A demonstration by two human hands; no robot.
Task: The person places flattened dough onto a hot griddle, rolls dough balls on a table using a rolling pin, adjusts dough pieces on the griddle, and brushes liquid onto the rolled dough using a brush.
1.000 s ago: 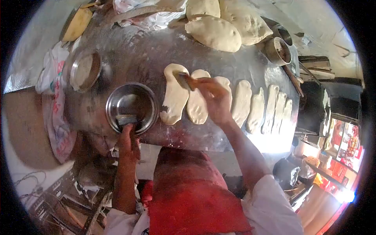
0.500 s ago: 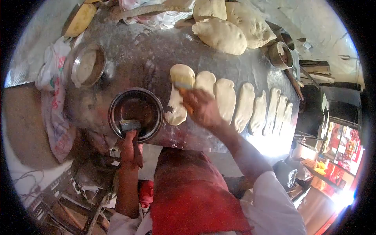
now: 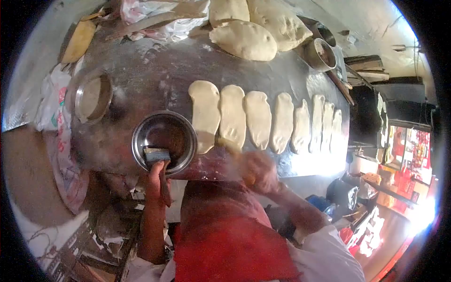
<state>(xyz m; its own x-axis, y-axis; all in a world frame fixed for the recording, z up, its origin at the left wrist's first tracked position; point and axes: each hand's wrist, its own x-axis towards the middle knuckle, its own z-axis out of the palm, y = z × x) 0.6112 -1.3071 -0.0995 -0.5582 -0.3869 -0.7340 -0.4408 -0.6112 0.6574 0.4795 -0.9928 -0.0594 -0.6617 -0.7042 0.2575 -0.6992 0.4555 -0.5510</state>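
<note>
My left hand (image 3: 157, 175) is closed at the near rim of a round metal bowl (image 3: 193, 146), its thumb against a flat brush (image 3: 158, 155). That brush's head lies inside the rim, and its handle points down toward me. My right hand (image 3: 259, 173), smeared by motion, grips a pastry brush (image 3: 229, 144) with pale bristles. The bristles are at the near end of the second dough strip (image 3: 233, 110). Left of it lies the first dough strip (image 3: 205, 110), whole and smooth. Several narrower dough strips (image 3: 282, 120) continue the row to the right.
Large dough lumps (image 3: 246, 40) rest at the table's far side. A round metal pan (image 3: 93, 99) stands at left beside a plastic bag (image 3: 58, 98). A small metal pot (image 3: 321, 55) and a wooden stick (image 3: 340, 87) are at far right. The dark metal table (image 3: 155, 70) is flour-dusted.
My right hand has moved down and slightly right, drawing the brush from the first strip to the near end of the second. The first strip shows unobstructed. My left hand stays at the bowl.
</note>
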